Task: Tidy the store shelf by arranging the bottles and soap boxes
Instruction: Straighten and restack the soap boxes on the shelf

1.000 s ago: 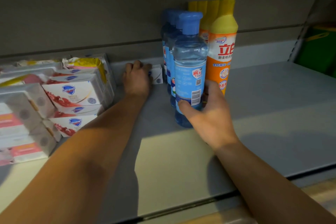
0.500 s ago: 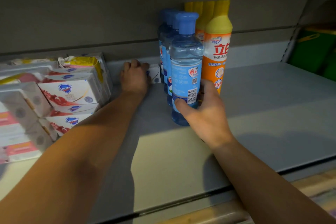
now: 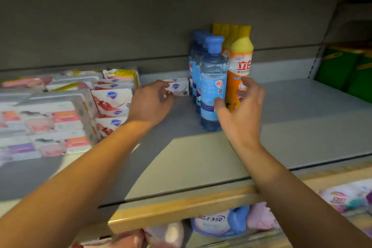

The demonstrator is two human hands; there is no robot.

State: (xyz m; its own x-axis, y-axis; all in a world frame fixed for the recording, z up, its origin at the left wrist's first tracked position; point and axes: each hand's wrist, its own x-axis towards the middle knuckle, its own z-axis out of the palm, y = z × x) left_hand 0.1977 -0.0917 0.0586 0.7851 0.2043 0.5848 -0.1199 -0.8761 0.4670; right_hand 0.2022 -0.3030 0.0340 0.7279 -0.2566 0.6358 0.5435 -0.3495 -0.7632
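A row of clear blue bottles stands at the back middle of the grey shelf (image 3: 302,119), the front blue bottle (image 3: 212,78) nearest me. Right beside it is a row of orange bottles with yellow tops (image 3: 240,60). My right hand (image 3: 241,110) hovers in front of both rows with fingers spread, the thumb close to the front blue bottle. My left hand (image 3: 151,100) grips a small white soap box (image 3: 179,86) lying just left of the blue bottles. More white and red soap boxes (image 3: 112,98) are stacked to the left.
Larger pink and white multipacks (image 3: 50,121) fill the shelf's left end. Green packs (image 3: 346,70) stand beyond the divider at the right. A wooden front rail (image 3: 181,209) edges the shelf, with detergent pouches (image 3: 217,221) on the shelf below.
My right hand has let go of the front blue bottle and spread its fingers. My left hand has drawn back a little and now pinches the soap box, which shows more fully.
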